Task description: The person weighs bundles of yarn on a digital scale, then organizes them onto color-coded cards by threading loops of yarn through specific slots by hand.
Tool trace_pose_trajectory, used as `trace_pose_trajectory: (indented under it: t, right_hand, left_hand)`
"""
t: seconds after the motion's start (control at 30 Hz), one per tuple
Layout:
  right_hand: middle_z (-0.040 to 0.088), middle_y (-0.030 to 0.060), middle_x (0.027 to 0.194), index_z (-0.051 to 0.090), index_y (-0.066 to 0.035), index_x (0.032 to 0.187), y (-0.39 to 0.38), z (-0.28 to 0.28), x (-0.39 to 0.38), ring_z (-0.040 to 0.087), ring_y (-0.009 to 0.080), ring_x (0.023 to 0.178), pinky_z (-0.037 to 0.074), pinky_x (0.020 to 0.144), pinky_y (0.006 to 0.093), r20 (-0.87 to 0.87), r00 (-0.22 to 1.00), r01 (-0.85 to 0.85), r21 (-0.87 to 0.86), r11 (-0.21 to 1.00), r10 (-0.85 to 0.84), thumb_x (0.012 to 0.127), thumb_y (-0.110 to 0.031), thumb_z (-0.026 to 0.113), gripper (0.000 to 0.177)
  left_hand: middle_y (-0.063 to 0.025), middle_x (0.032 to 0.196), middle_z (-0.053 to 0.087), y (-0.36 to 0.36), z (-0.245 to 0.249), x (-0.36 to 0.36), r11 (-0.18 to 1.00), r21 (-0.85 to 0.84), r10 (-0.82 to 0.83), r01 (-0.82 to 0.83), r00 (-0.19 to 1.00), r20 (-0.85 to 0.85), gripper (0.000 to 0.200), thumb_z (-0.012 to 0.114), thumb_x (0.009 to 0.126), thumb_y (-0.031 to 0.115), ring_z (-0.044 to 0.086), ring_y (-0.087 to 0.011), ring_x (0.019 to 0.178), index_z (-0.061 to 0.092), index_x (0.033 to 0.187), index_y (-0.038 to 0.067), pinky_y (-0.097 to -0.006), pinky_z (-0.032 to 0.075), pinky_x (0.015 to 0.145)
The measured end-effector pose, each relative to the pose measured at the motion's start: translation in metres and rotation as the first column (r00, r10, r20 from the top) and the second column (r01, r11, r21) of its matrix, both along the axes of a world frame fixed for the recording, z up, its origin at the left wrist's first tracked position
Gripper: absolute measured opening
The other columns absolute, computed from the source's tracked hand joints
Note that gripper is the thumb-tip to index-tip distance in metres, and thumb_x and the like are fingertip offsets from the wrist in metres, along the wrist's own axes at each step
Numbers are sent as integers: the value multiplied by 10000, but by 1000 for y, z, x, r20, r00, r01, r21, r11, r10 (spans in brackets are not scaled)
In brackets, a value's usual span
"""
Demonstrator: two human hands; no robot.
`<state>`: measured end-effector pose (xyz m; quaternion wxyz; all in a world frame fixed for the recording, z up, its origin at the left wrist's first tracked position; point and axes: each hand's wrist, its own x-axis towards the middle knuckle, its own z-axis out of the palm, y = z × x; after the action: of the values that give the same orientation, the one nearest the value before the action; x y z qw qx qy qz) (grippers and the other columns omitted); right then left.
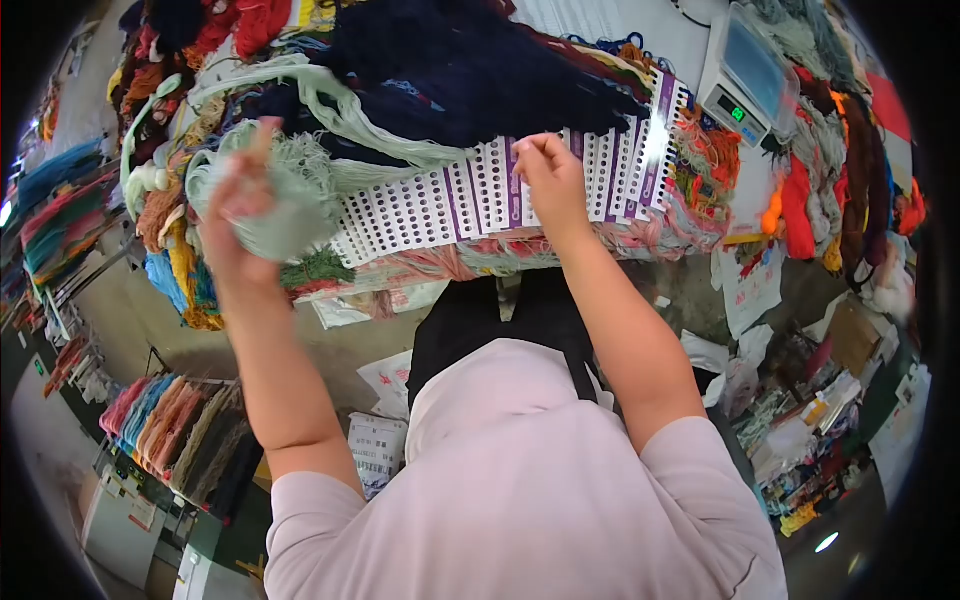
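Motion smears my left hand [240,205], which is at the left of the table with pale green yarn [290,215] in its grip. Strands of that yarn run up and then right, over white punched cards [410,215] with purple strips. Above the cards, near their middle, is my right hand [548,180], its fingertips pinched together at the end of a pale green strand; whether they hold it is too small to tell. A large heap of dark navy yarn [430,75] lies just beyond the cards.
A digital scale [735,105] with a green display stands at the back right. Mixed coloured yarn [820,170] hangs at the right edge. Racks of yarn skeins [180,430] stand at the lower left. Bags and papers [800,430] lie at the lower right.
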<state>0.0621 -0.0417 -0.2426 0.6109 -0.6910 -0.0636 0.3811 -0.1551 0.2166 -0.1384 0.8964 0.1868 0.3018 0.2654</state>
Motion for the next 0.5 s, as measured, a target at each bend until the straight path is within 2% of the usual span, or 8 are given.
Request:
trace_pose_trajectory:
  t: [0.07,0.13,0.17,0.3,0.37,0.4,0.47,0.5]
  right_hand:
    - [579,17,871,633,-27,1007,5,32,-10,548,98,836,431,785,237,-12,992,-120,76,990,122,909,-184,576,194]
    - [566,56,1072,627,-10,1056,13,66,-14,540,138,1005,415,893,280,320,883,-391,95,915,344,881,-190,613,252]
    - [500,88,1241,626,-1,1072,18,84,-16,490,160,1128,384,956,306,320,844,-481,95,872,430,849,-198,651,299]
    - [617,93,1049,638,-5,1078,31,112,-16,576,174,1004,416,923,302,210,796,-602,183,778,567,840,-199,662,308]
    - [655,70,885,659,-16,1045,33,131,-7,610,171,897,449,838,312,-248,751,-579,200,791,612,853,-192,641,261]
    - [666,48,840,678,-28,989,26,117,-6,608,169,831,449,749,326,-12,778,-625,91,775,628,874,-177,609,200]
    - [657,49,841,682,-31,943,5,104,18,592,166,795,442,712,330,89,882,-467,310,828,463,871,-121,585,151]
    - [644,72,837,665,-48,875,-17,106,45,594,187,797,457,737,347,579,701,-568,99,817,417,879,-84,531,139]
  left_hand:
    - [-299,1442,294,-59,18,30,979,-59,-181,193,970,163,493,511,842,40,422,-20,463,425,1327,31,-179,411,451]
    - [-317,1468,213,-91,28,54,915,93,-402,392,890,216,795,597,801,124,522,-80,507,191,1485,119,-201,436,454]
    - [-298,1475,217,-100,29,61,897,89,-440,434,853,281,876,631,787,157,605,-138,561,122,1500,141,-228,476,470]
    - [-269,1483,221,-122,31,80,882,142,-472,450,834,287,1014,727,736,263,648,-187,580,76,1507,165,-258,529,520]
    - [-278,1481,219,-117,28,80,862,171,-507,477,815,282,998,713,747,258,645,-182,573,72,1507,165,-257,528,522]
    - [-287,1478,216,-111,24,78,842,197,-540,503,797,270,983,700,759,253,642,-178,567,68,1507,164,-255,528,523]
    - [-312,1458,240,-89,11,56,841,171,-538,513,764,356,857,619,825,211,601,-104,518,100,1505,164,-229,480,476]
    - [-316,1442,277,-71,0,35,848,119,-513,516,745,427,810,590,846,192,577,-73,495,117,1503,165,-222,457,455]
